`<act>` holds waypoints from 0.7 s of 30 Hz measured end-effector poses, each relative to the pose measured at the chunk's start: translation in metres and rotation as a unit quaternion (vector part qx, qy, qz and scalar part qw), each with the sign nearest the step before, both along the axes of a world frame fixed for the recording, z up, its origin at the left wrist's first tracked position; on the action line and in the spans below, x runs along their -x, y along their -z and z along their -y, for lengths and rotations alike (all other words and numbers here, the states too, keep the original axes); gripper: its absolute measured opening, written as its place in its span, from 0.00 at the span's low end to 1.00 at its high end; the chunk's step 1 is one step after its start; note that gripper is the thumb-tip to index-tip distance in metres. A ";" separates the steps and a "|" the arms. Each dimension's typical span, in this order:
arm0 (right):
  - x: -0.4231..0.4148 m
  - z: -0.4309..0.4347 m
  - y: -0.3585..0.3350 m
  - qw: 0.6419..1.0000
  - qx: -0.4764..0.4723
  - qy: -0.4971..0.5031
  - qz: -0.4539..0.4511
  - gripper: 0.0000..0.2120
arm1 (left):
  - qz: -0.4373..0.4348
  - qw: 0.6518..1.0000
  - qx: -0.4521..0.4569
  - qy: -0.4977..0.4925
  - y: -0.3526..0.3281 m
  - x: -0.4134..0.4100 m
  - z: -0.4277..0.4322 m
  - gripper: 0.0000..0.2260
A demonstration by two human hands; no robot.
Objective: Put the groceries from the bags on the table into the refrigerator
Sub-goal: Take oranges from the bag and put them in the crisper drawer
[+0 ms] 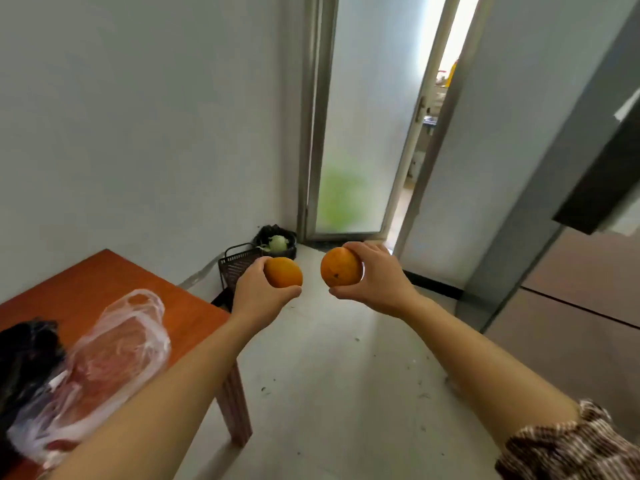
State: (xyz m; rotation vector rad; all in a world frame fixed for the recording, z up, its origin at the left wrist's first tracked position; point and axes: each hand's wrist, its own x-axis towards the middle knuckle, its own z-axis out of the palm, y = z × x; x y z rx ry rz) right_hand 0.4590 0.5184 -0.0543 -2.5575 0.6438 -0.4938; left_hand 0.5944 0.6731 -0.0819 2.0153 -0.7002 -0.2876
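Two oranges are being carried in the air over the bare floor, one in each hand, clear of the table. The left orange (284, 272) is sitting in the left hand (258, 289), with the thumb curling under it and the fingers wrapping over its far side, so the hand is clenching round it. The right orange (341, 267) is resting in the right hand (375, 277), fingers over the top and thumb pressing from below, a firm cupping hold. The two fruits are hanging near each other at much the same height, not touching, a gap of floor showing between them. Being round, they are offering no long axis to line up.

What the coming move is turning on is the refrigerator (585, 289), which is standing at the right edge of the view, well apart from both hands and off to the right of them. The right hand is lying nearer to it than the left. Its doors are looking closed, so, as I judge it, one hand will be needing to free itself or hook a door first.

Behind and to the left, the table (114, 271) is holding a clear plastic bag (117, 355) and a black bag (26, 358), both apparently waiting to be emptied
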 end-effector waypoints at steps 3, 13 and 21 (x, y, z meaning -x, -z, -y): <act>0.085 0.038 -0.027 0.997 0.000 0.072 0.034 0.36 | 0.007 0.997 0.051 0.063 -0.030 0.065 0.059 0.34; 0.316 0.139 -0.084 0.955 0.011 0.273 0.118 0.29 | 0.060 0.956 0.133 0.255 -0.095 0.254 0.234 0.32; 0.438 0.257 -0.134 0.907 0.063 0.391 0.145 0.30 | 0.145 0.895 0.213 0.364 -0.157 0.357 0.392 0.29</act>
